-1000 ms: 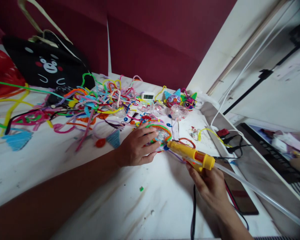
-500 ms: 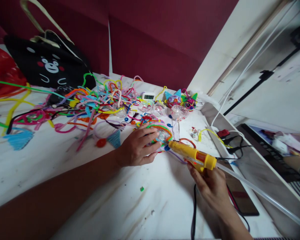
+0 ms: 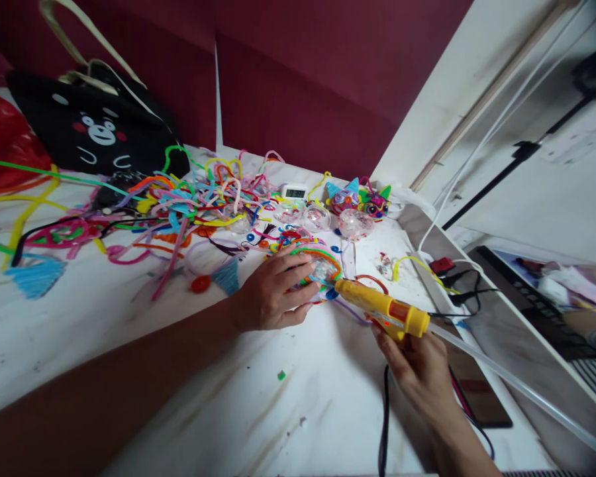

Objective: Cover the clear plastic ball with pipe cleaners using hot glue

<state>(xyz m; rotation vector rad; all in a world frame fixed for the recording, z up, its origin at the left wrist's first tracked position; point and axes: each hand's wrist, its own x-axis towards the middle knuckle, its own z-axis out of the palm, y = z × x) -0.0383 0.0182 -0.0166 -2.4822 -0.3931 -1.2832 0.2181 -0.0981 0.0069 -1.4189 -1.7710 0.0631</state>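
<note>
From the head camera, the left hand [image 3: 273,291] is curled over a clear ball wrapped in coloured pipe cleaners [image 3: 322,264], gripping it against the white counter [image 3: 302,397]. The right hand [image 3: 420,371] is closed around the handle of a yellow glue gun [image 3: 385,308], whose nozzle touches the ball's near edge just beside the left fingertips. Beyond the left hand lies a loose tangle of pipe cleaners [image 3: 179,205] with a black bag [image 3: 99,132] behind it. Past the ball stand two finished cat-faced balls [image 3: 360,197] and a small white clock [image 3: 294,192], and a dark phone [image 3: 477,391] lies just beside the right wrist.
</note>
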